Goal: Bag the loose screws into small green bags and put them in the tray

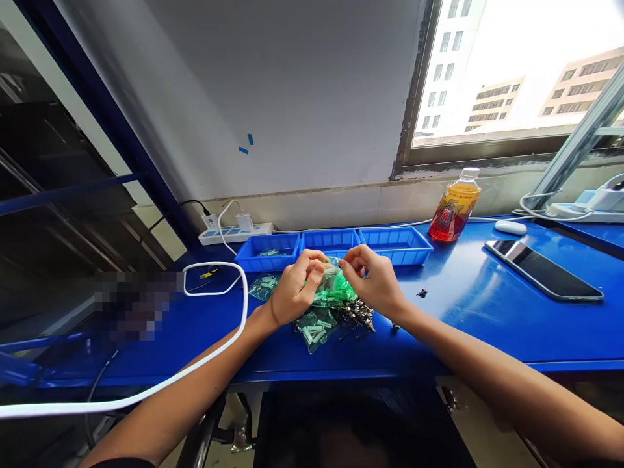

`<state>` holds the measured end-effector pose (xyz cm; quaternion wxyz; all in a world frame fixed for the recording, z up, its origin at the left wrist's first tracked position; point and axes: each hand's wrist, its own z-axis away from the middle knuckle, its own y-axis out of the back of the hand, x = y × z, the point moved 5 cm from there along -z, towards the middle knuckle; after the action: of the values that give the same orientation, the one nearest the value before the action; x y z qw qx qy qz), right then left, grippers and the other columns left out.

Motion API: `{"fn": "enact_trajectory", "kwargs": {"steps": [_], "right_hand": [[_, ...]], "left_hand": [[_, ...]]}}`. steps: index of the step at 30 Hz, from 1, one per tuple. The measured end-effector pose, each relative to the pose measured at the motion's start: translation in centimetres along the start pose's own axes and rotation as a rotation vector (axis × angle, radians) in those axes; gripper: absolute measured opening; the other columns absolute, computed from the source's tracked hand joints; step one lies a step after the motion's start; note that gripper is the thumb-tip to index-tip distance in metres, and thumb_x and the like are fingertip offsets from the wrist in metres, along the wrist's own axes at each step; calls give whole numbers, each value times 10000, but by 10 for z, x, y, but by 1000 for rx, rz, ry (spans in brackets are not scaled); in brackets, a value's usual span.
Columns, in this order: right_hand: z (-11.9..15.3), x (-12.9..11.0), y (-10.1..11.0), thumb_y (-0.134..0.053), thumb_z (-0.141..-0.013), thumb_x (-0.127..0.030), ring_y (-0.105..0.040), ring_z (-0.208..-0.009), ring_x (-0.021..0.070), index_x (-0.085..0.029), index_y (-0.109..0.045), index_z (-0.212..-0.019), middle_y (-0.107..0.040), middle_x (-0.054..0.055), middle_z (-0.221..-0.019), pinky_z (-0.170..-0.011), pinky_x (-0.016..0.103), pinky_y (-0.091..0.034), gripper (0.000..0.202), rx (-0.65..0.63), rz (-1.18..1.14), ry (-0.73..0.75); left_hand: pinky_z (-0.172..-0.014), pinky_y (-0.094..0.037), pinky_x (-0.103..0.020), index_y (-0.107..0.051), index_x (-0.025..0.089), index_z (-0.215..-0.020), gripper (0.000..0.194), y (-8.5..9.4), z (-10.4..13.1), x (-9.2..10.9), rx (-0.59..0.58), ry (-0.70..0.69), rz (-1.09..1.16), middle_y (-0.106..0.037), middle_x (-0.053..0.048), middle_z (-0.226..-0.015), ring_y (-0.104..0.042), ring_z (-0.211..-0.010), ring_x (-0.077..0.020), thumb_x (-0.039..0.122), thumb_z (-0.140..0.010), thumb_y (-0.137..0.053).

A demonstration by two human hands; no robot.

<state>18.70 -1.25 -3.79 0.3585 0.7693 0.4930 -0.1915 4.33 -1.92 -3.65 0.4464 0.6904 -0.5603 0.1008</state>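
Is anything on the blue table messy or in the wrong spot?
Maybe one thing: a dark piece lies on the table beyond the right hand, apart from the metal pile. The bottle looks tilted, but that may just be the view.

clear, shiny plastic is seen in the bag [312, 342], metal in the pins [358, 315], smooth gloss on the table [455, 299].
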Motion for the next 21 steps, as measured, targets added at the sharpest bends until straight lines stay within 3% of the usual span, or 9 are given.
{"fn": "enact_trajectory", "kwargs": {"steps": [4, 8, 11, 14, 17, 21], "right_hand": [[-1, 0, 2, -513, -727, -289, -413, -419, 80, -222, -431, -675, -467, -69, -474, -457, 213, -332, 119, 18, 14, -23], [-2, 0, 6, -533, -726, -342, -360, -415, 73, -229, -362, -615, -418, -76, -467, -433, 214, -287, 234, 70, -18, -98], [-2, 1, -1, -450, -790, -473, -395, -438, 88, -213, -426, -576, -469, -39, -469, -450, 232, -310, 338, -87, -134, -196], [-1, 2, -8, -349, -821, -556, -470, -492, 110, -191, -493, -550, -547, 7, -508, -508, 257, -371, 478, -249, -271, -278], [-1, 5, -9, -470, -755, -494, -498, -512, 114, -178, -538, -615, -553, -6, -523, -522, 257, -391, 353, -268, -365, -337], [-3, 8, -7, -520, -722, -386, -532, -531, 117, -177, -540, -723, -540, -27, -558, -510, 245, -407, 209, -197, -409, -329]], "left_hand": [[-590, -483, -230, -450, 182, -994, 209, -2, 0, -1, -70, 28, 13, -680, -50, -880, -623, -675, -130, 325, -845, -483], [-589, -497, -228, -492, 185, -965, 142, 2, -1, -3, 22, -10, -82, -678, -20, -809, -618, -625, -113, 259, -844, -486], [-629, -513, -226, -524, 188, -919, 73, 6, 0, 1, 108, -131, -132, -680, -44, -962, -646, -780, -127, 217, -861, -492], [-754, -526, -267, -562, 188, -856, 71, 6, 1, 8, 99, -318, -193, -638, -59, -1086, -622, -940, -143, 167, -866, -494], [-873, -497, -335, -608, 200, -819, 142, 5, 3, 13, 61, -433, -308, -563, -63, -1195, -561, -1057, -168, 118, -848, -496], [-922, -467, -386, -657, 217, -820, 174, 4, 2, 7, 56, -363, -433, -426, -54, -1321, -430, -1204, -226, 130, -832, -507]]}}
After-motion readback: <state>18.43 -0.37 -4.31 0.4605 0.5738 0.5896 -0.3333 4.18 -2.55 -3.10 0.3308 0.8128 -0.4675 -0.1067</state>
